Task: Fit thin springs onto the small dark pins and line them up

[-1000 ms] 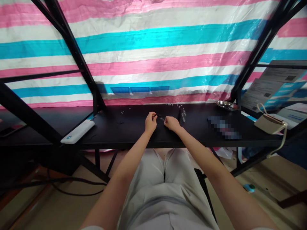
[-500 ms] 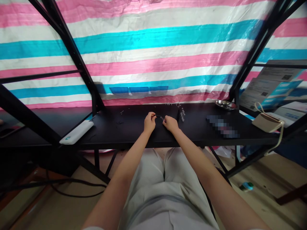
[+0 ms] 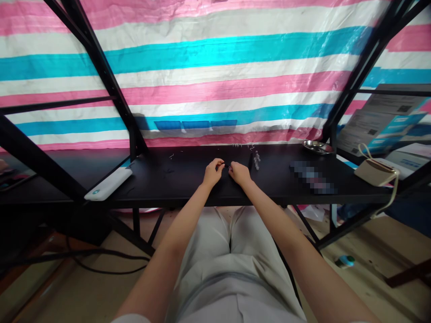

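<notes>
Above the middle of the black tabletop (image 3: 161,186), a thin black piece (image 3: 226,166) spans the small gap between my hands. It is too small for me to tell its kind. My left hand (image 3: 213,172) pinches one end between thumb and fingers. At the other end, my right hand (image 3: 239,173) is closed, its curled fingers hiding most of what they grip. Just right of that hand lies a slim black stick (image 3: 250,161), beside a row of small pale, clear-looking pieces (image 3: 257,160). Tiny white bits (image 3: 237,145) lie along the back edge.
A white power bank (image 3: 109,184) lies at the left. On the right are a shiny metal dish (image 3: 317,147), a blurred-out flat item (image 3: 311,177) and a beige pouch (image 3: 375,172) with a strap. Black metal posts (image 3: 111,85) frame the table before a striped sheet (image 3: 215,54).
My left hand has moved slightly right, closer to my right hand. Less of the thin black piece shows between them. The right hand has barely moved.
</notes>
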`<state>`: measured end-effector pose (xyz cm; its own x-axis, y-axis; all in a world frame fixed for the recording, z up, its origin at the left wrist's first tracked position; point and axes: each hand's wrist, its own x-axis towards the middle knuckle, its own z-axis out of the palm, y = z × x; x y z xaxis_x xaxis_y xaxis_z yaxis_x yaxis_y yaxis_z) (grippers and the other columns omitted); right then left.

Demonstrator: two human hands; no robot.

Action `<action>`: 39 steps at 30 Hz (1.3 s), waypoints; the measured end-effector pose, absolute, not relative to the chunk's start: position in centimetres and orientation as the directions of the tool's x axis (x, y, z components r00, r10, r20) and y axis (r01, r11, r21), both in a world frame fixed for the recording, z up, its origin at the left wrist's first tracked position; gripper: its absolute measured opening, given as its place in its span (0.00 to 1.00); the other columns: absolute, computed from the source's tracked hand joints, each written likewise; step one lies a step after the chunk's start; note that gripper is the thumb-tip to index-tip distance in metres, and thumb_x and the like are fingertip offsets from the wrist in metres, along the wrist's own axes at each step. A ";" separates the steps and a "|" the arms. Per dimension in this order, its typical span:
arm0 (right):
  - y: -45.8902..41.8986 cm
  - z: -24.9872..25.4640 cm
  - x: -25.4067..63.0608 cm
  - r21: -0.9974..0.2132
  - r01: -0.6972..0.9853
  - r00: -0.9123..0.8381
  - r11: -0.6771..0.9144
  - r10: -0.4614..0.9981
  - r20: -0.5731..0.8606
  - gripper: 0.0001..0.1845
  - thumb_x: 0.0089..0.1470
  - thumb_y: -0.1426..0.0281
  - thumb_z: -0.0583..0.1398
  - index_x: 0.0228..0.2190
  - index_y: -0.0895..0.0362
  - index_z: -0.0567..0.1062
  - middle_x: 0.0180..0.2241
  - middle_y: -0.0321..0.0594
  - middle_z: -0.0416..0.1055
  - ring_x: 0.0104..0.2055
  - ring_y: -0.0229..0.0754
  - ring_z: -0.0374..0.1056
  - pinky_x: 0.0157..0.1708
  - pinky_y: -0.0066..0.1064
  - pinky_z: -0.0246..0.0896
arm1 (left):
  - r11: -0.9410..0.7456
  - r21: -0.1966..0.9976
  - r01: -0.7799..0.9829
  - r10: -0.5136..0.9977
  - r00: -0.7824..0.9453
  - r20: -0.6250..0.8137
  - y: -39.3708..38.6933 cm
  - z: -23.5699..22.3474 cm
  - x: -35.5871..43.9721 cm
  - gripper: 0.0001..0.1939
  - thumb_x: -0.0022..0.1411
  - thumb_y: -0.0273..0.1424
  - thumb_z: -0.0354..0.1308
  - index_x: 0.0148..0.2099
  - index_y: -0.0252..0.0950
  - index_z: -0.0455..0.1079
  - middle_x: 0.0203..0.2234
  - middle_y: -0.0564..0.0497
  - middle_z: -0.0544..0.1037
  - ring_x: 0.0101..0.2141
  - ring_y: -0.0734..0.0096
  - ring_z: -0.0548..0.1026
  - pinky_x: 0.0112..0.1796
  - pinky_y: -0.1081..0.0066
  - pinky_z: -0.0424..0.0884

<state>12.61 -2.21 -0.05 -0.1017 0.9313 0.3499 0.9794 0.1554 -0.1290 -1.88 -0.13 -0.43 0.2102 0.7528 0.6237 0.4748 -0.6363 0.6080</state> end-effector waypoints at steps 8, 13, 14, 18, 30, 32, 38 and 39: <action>-2.2 -0.5 12.7 -0.150 0.961 -0.148 0.233 0.889 0.434 0.09 0.58 0.67 0.50 0.37 0.56 0.68 0.39 0.42 0.71 0.40 0.41 0.66 0.33 0.27 0.53 | -0.647 0.640 0.415 0.757 0.249 0.604 0.1 -0.8 -1.8 0.06 0.57 0.32 0.55 0.37 0.36 0.67 0.28 0.53 0.73 0.29 0.76 0.72 0.33 0.75 0.67; -2.1 -0.6 12.7 -0.181 0.937 -0.181 0.300 0.855 0.486 0.10 0.58 0.66 0.50 0.34 0.56 0.69 0.36 0.41 0.71 0.37 0.39 0.66 0.31 0.26 0.51 | -0.639 0.655 0.403 0.762 0.214 0.612 0.0 -0.6 -1.8 0.06 0.58 0.34 0.55 0.36 0.36 0.67 0.27 0.53 0.73 0.28 0.76 0.71 0.33 0.74 0.67; -2.1 -0.6 12.7 -0.185 0.928 -0.195 0.324 0.845 0.497 0.10 0.58 0.66 0.51 0.34 0.56 0.69 0.35 0.41 0.71 0.35 0.39 0.66 0.30 0.26 0.51 | -0.633 0.658 0.409 0.766 0.203 0.610 0.0 -0.6 -1.8 0.06 0.58 0.34 0.54 0.36 0.36 0.67 0.27 0.53 0.73 0.28 0.76 0.71 0.33 0.74 0.67; -2.2 -0.7 12.7 -0.206 0.891 -0.237 0.405 0.800 0.551 0.09 0.58 0.66 0.52 0.32 0.57 0.70 0.32 0.40 0.71 0.31 0.37 0.65 0.29 0.26 0.50 | -0.617 0.656 0.435 0.775 0.194 0.601 0.0 -0.4 -1.8 0.06 0.57 0.33 0.55 0.35 0.35 0.68 0.25 0.54 0.72 0.27 0.76 0.69 0.31 0.75 0.65; -1.9 -1.0 12.8 -0.253 0.868 -0.250 0.427 0.816 0.521 0.08 0.55 0.66 0.55 0.34 0.56 0.70 0.31 0.38 0.71 0.31 0.36 0.64 0.28 0.26 0.51 | -0.499 0.640 0.585 0.854 0.207 0.477 0.3 -0.4 -1.8 0.07 0.55 0.32 0.57 0.28 0.33 0.69 0.22 0.52 0.72 0.25 0.75 0.68 0.30 0.74 0.63; -1.8 -1.0 12.8 -0.261 0.870 -0.250 0.418 0.830 0.498 0.10 0.55 0.65 0.56 0.37 0.57 0.70 0.32 0.38 0.71 0.31 0.37 0.65 0.28 0.26 0.51 | -0.438 0.632 0.639 0.879 0.159 0.449 0.8 -0.3 -2.0 0.07 0.56 0.33 0.57 0.29 0.34 0.69 0.23 0.52 0.73 0.25 0.74 0.69 0.30 0.74 0.63; -1.7 -1.0 12.8 -0.262 0.881 -0.244 0.393 0.854 0.460 0.10 0.56 0.65 0.54 0.38 0.56 0.71 0.33 0.39 0.71 0.34 0.37 0.65 0.31 0.26 0.53 | -0.206 0.515 0.832 0.931 0.004 0.366 3.3 0.8 -4.6 0.08 0.56 0.35 0.55 0.32 0.36 0.71 0.28 0.48 0.76 0.32 0.66 0.73 0.33 0.70 0.66; -1.7 -1.0 12.8 -0.261 0.883 -0.244 0.391 0.856 0.456 0.10 0.56 0.66 0.54 0.37 0.56 0.71 0.34 0.39 0.71 0.34 0.37 0.65 0.31 0.26 0.54 | -0.166 0.486 0.858 0.936 -0.018 0.352 3.7 1.0 -5.3 0.08 0.57 0.35 0.55 0.33 0.36 0.71 0.29 0.47 0.76 0.34 0.64 0.74 0.34 0.69 0.66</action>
